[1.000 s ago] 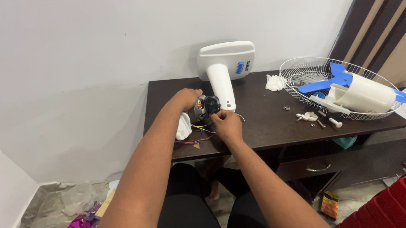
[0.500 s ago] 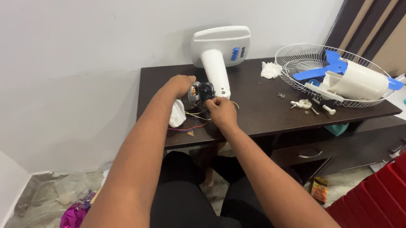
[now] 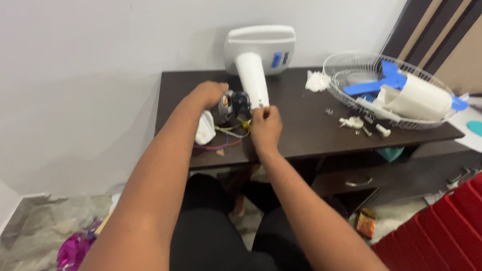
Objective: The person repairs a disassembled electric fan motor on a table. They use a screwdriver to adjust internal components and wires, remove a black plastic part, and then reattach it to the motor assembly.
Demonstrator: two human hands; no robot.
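Dark desk (image 3: 307, 132) against a white wall carries our fan stand (image 3: 253, 74) and wire guard (image 3: 381, 92). Our left hand (image 3: 208, 94) stays clasped on the fan motor (image 3: 234, 105) at the stand's foot, as a second ago; our right hand (image 3: 265, 130) has inched up, fingers pinched at its wires (image 3: 227, 136)

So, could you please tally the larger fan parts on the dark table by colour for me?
White: 3 - fan base with stem, housing in the wire guard, cover by the left hand
Blue: 1 - blade
Metal wire: 1 - guard
Total: 5
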